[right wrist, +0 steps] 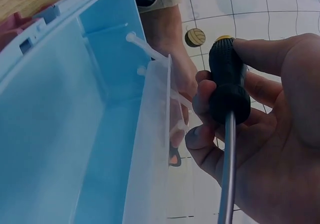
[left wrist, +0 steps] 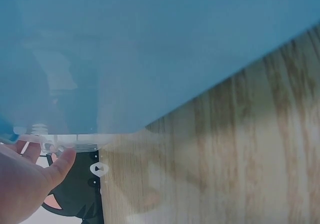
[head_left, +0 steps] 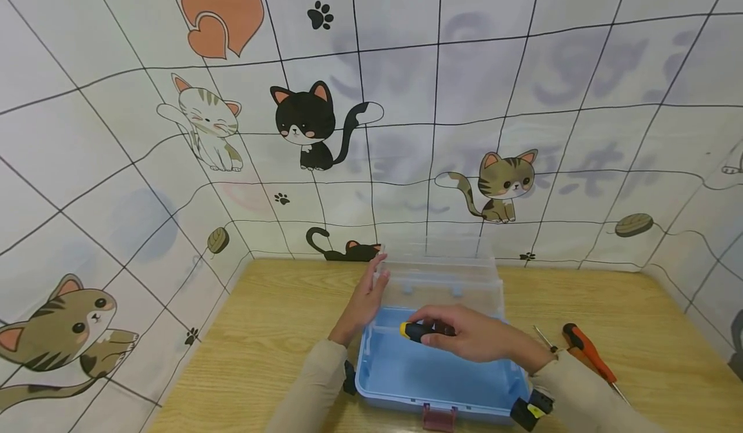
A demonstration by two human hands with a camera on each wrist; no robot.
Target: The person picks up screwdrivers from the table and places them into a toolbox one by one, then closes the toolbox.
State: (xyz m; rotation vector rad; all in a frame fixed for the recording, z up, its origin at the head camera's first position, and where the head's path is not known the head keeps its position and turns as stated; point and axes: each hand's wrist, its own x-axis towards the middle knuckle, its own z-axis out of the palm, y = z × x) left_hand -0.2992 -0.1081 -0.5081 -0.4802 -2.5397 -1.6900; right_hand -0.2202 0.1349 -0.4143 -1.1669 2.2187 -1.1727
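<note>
My right hand (head_left: 478,335) grips a screwdriver (head_left: 413,332) above the open blue toolbox (head_left: 406,368). Its black handle ends in a yellow cap; in the right wrist view the metal shank of the screwdriver (right wrist: 229,159) points away from the fingers. My left hand (head_left: 362,301) holds the left edge of the toolbox's raised clear lid (head_left: 441,294). In the left wrist view the thumb and fingers of the left hand (left wrist: 30,179) lie about that lid edge, partly hidden. The inside of the box shows a bare blue floor.
Right of the box, an orange-and-black screwdriver (head_left: 589,352) lies on the wooden table (head_left: 290,317), beside another tool with a thin metal shank (head_left: 544,337), partly covered by the right sleeve. A cat-patterned wall covering (head_left: 400,149) stands close behind the lid. A maroon latch (head_left: 439,417) sits at the box front.
</note>
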